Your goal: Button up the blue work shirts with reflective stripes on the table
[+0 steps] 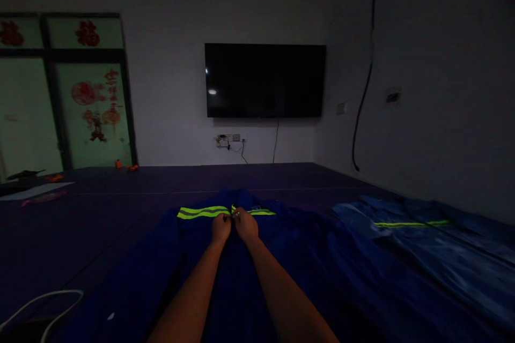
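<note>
A blue work jacket (pixel 281 257) with yellow reflective stripes (pixel 201 213) lies spread on the dark floor in front of me. My left hand (pixel 221 228) and my right hand (pixel 246 225) sit side by side at the jacket's front opening, just below the stripes. Both hands are closed in a pinch on the jacket's front edges, where a small light part, perhaps a zipper or button, shows between the fingertips.
A second blue garment (pixel 422 236) with a yellow stripe lies to the right by the wall. A white cable (pixel 44 305) curls at the lower left. A dark television (pixel 264 80) hangs on the far wall. A glass door (pixel 92 112) with red decorations stands at the left.
</note>
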`<state>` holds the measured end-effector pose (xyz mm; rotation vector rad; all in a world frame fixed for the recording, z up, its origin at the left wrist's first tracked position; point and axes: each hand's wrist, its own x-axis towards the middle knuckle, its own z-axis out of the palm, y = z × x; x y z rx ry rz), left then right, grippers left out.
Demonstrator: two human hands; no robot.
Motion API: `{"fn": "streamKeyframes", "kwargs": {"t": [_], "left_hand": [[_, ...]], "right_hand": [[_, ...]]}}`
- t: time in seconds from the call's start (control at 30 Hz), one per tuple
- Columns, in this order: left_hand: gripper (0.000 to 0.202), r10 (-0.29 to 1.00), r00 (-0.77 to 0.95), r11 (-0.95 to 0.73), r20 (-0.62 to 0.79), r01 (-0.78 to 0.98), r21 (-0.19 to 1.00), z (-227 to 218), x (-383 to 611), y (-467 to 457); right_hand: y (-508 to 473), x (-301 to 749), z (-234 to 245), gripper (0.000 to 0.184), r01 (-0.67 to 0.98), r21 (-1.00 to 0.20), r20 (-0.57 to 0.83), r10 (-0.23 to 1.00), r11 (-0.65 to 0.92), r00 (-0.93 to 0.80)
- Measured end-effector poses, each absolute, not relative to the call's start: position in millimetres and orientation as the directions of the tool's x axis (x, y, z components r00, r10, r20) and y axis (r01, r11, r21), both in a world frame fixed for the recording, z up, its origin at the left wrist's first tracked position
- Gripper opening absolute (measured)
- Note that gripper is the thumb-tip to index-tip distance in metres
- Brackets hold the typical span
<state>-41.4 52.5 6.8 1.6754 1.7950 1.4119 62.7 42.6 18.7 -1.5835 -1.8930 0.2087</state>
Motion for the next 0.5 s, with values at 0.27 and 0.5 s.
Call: {"fn": "streamKeyframes", "kwargs": {"t": [0.27,0.5], "left_hand": [[0.014,0.876,-0.267,-0.173,0.401,0.601,0.780,5.3,-41.5,52.2],[0.015,0.862,-0.270,-0.186,0.428,0.618,0.764,5.9,-40.9,50.8]], "right_hand": [[41.8,62.1,20.3,0.017,0.815,-0.518,0.396,0.918,0.259,-0.040],[41.5,63.0,19.0,0.018,0.793,-0.566,0.363,0.932,0.224,-0.004]]}}
